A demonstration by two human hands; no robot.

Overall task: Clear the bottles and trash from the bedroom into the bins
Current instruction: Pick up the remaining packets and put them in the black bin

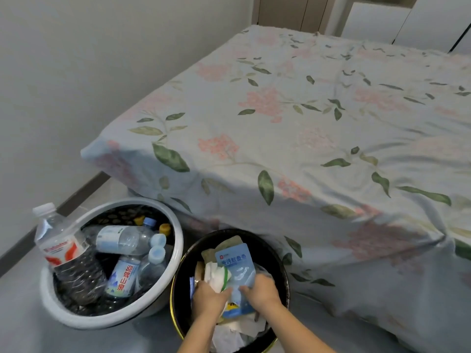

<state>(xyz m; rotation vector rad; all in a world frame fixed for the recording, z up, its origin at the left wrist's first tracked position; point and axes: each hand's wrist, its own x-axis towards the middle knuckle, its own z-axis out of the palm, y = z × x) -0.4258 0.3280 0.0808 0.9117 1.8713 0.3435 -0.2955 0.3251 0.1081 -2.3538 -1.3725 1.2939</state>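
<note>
Nearly done: bottles [119, 240] binned left, bed [305, 123] clear; left hand [209, 298] and right hand [260, 289] gripping blue pouch [238, 263] into black bin [280, 253].

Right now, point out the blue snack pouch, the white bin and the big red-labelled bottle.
blue snack pouch [235, 263]: head view, on its upper printed front.
white bin [178, 240]: head view, on its right rim.
big red-labelled bottle [62, 248]: head view, on its label.
</note>
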